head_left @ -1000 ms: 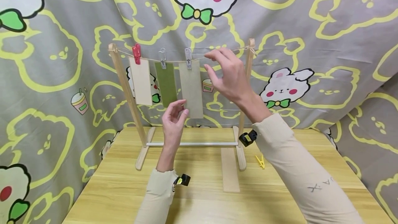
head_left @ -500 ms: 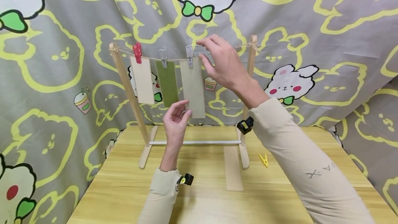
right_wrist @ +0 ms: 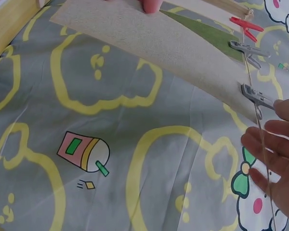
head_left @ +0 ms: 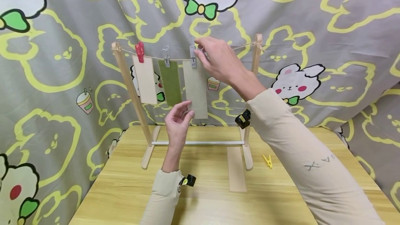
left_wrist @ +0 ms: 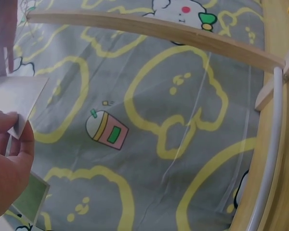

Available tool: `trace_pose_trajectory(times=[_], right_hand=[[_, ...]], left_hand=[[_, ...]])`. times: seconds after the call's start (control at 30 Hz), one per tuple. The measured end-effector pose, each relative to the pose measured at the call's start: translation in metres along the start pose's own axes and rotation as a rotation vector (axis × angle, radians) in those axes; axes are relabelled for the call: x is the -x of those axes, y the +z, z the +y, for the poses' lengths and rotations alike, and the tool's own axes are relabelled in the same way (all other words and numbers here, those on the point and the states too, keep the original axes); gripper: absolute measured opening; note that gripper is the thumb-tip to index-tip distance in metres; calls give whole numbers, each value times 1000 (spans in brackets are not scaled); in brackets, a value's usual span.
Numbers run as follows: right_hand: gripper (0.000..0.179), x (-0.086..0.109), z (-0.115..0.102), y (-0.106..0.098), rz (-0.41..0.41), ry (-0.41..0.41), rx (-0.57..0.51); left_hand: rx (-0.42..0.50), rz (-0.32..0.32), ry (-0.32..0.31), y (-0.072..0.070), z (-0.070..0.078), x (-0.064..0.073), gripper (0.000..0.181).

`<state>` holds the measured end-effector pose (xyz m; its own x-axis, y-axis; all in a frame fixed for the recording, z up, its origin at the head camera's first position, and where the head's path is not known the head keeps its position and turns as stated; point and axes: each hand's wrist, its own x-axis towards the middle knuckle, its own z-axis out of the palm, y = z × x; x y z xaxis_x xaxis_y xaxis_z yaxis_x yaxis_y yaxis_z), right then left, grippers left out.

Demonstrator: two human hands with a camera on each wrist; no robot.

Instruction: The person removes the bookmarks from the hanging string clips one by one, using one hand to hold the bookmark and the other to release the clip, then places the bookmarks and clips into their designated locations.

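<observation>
My left hand (head_left: 178, 121) pinches the lower left edge of a grey-beige rectangular strip (head_left: 196, 82) between thumb and fingers. The strip hangs from a line under a grey clothespin (head_left: 193, 60). At that clothespin's upper end is my right hand (head_left: 220, 58), thumb and index finger at its handles; in the right wrist view a fingertip meets the handle, with the other fingers loosely bent behind the line. To the left hang a green strip (head_left: 170, 82) under another grey clothespin (head_left: 167, 58) and a cream strip (head_left: 146, 82) under a red clothespin (head_left: 140, 53).
A wooden frame (head_left: 131, 86) with a white crossbar (head_left: 212, 143) stands on the wooden table (head_left: 200, 207). A tan strip (head_left: 236, 173) lies near its right foot, and a yellow clothespin (head_left: 267, 161) lies farther right. A patterned curtain (head_left: 300, 114) hangs close behind.
My right hand has moved left along the line to the grey clothespin over the grey-beige strip. My left hand has stayed at the strip's lower edge. The view has shifted slightly.
</observation>
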<state>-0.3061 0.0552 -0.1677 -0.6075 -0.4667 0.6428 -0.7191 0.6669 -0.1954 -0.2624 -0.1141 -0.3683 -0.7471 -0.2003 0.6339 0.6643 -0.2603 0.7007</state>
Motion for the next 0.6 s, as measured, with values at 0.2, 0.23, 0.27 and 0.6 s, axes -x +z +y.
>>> trace_pose_trajectory(times=[0.2,0.23,0.27,0.6], right_hand=[[31,-7,-4,2,-7,58,15],[31,-9,-5,1,-9,67,8],[31,-10,-6,1,-8,73,-3],[28,-17,-10,0,-42,158,-114]], left_hand=[[2,-11,1,0,-1,-1,35],[3,-12,2,0,-1,-2,35],[2,-14,4,0,-1,-2,35],[3,1,3,-3,-5,-2,35]])
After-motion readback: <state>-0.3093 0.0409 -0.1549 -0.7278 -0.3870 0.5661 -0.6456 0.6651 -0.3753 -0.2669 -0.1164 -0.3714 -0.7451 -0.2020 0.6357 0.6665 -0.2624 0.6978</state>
